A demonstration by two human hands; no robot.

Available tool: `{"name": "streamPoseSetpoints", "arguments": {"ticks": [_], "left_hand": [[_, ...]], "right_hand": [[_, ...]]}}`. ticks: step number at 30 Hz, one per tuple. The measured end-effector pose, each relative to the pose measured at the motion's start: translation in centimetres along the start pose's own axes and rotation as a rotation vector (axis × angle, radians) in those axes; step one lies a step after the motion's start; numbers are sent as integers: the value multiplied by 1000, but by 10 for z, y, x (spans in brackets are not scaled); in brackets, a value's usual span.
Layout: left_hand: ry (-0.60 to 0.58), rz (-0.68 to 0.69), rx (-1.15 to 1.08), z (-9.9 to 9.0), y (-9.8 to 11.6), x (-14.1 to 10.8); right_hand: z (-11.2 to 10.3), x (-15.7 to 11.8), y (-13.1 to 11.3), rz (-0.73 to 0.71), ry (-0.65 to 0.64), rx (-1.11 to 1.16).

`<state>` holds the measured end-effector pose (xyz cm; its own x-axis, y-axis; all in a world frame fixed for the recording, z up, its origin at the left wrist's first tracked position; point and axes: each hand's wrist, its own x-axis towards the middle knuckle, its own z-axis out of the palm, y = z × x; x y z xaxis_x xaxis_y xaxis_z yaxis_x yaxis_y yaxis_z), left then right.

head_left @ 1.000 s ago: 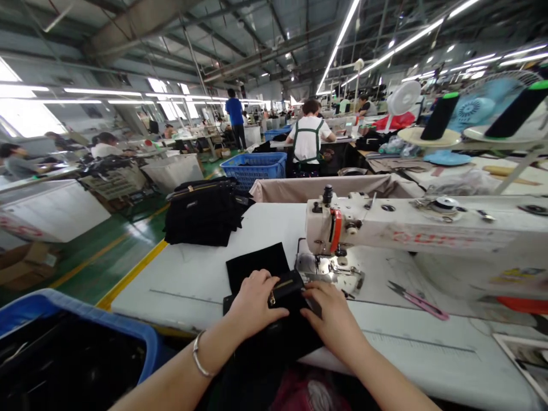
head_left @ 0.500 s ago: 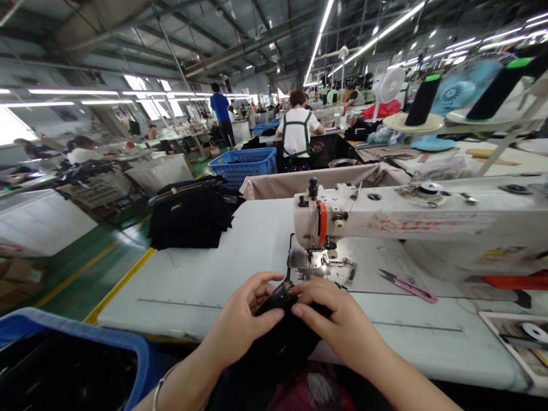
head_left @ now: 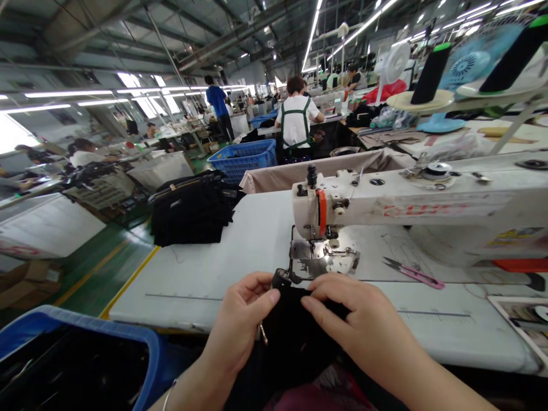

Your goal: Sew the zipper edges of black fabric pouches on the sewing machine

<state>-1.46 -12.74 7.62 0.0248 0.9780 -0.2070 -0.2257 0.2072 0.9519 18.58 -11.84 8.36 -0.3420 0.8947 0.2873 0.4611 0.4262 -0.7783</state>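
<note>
Between my two hands hangs a piece of black fabric [head_left: 295,337], just in front of the sewing machine [head_left: 377,200] and over the table's near edge. My left hand [head_left: 242,319] pinches its upper left corner, where a dark, shiny edge strip [head_left: 281,278] curls up. Below those fingers dangles a small metal piece that looks like a zipper pull [head_left: 263,334]. My right hand [head_left: 355,311] grips the upper right edge between thumb and fingers. The metal needle plate [head_left: 317,265] lies just beyond the fabric. Folds hide the fabric's lower part.
Pink-handled thread snips [head_left: 413,273] lie right of the needle area. A stack of black fabric pieces [head_left: 192,214] sits at the table's far left. A blue bin [head_left: 152,354] stands at lower left. Thread cones [head_left: 431,74] rise at right. A person in white [head_left: 296,120] sits ahead.
The black fabric has turned and spread between my hands, and the metal pull has come into view. My right hand has shifted right, away from the left.
</note>
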Motion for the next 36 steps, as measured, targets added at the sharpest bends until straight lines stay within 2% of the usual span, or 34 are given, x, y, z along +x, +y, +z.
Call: {"name": "streamPoseSetpoints", "arguments": {"ticks": [4, 8, 13, 16, 22, 29, 32, 34, 36], "left_hand": [[14, 61, 111, -1, -1, -1], [47, 67, 182, -2, -2, -2], [38, 18, 172, -2, -5, -2], [42, 33, 188, -2, -6, -3], [70, 28, 263, -1, -2, -4], [38, -25, 207, -1, -11, -4], [20, -11, 370, -12, 11, -2], [-33, 47, 590, -23, 39, 3], [-130, 168, 905, -32, 65, 14]], "right_hand": [[2, 0, 1, 1, 21, -59], [4, 0, -1, 15, 16, -76], [6, 1, -1, 10, 54, -101], [6, 1, -1, 9, 78, -113], [8, 1, -2, 26, 52, -107], [5, 2, -1, 73, 83, -97], [6, 0, -3, 128, 38, -24], [16, -3, -7, 107, -58, 84], [32, -7, -11, 116, -186, 222]]}}
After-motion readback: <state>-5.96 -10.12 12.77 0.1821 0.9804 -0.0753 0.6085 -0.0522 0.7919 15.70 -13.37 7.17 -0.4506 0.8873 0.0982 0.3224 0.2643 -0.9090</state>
